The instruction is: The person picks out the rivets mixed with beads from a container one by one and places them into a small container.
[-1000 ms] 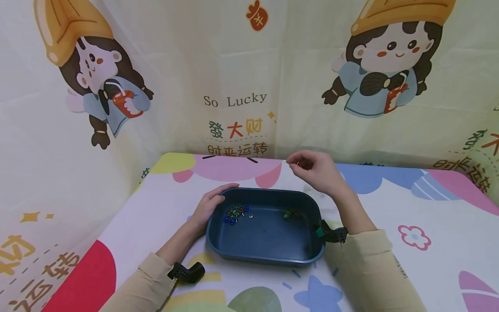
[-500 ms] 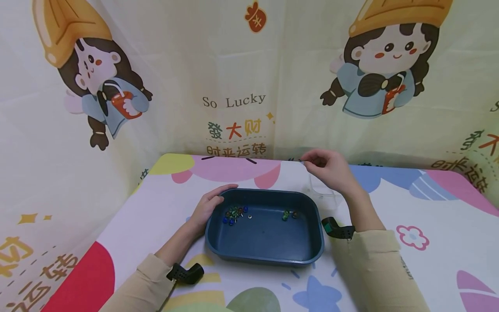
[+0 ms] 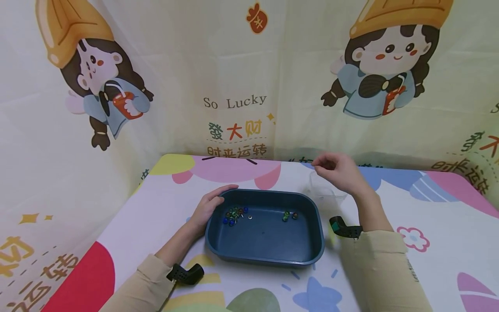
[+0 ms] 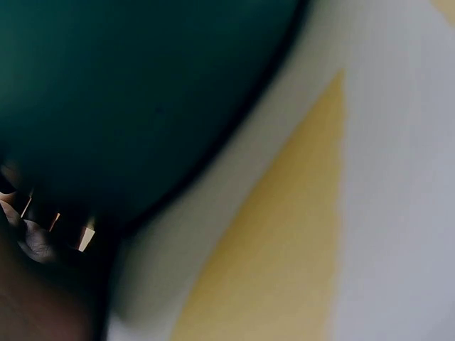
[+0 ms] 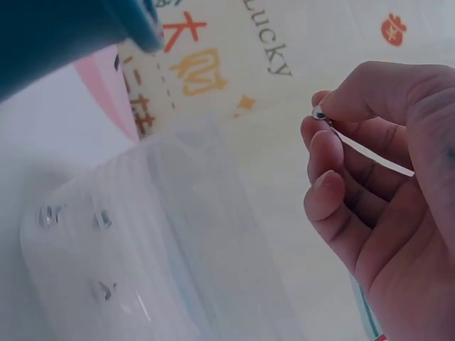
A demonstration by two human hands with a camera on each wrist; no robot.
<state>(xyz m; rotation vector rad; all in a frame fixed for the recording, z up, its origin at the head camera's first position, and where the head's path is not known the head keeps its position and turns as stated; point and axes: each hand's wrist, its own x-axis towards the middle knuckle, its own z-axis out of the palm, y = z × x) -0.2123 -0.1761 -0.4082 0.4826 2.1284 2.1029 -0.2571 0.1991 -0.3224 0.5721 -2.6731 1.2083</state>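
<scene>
A dark blue rectangular basin [image 3: 265, 242] sits on the table. My left hand [image 3: 208, 208] grips its far left corner, thumb over the rim and fingers along the outside. Inside, a cluster of blue, green and brown glass marbles [image 3: 234, 213] lies at the left, with a tiny silvery ball [image 3: 250, 217] beside it. A few more marbles [image 3: 286, 215] are at the right. My right hand [image 3: 341, 173] is raised over a clear plastic box [image 3: 327, 193], pinching a small silver ball [image 5: 319, 112] between thumb and forefinger. Small shiny pieces [image 5: 105, 290] show through the box wall.
The box stands behind the basin's far right corner. A patterned cloth [image 3: 448, 242] covers the table, and a printed curtain [image 3: 296, 86] hangs along its far edge. Both wrists wear black camera mounts [image 3: 345, 227].
My right hand has moved right from behind the basin to above the clear box, its pinch kept. More of the box and right-hand marbles now shows. My left hand stays on the basin.
</scene>
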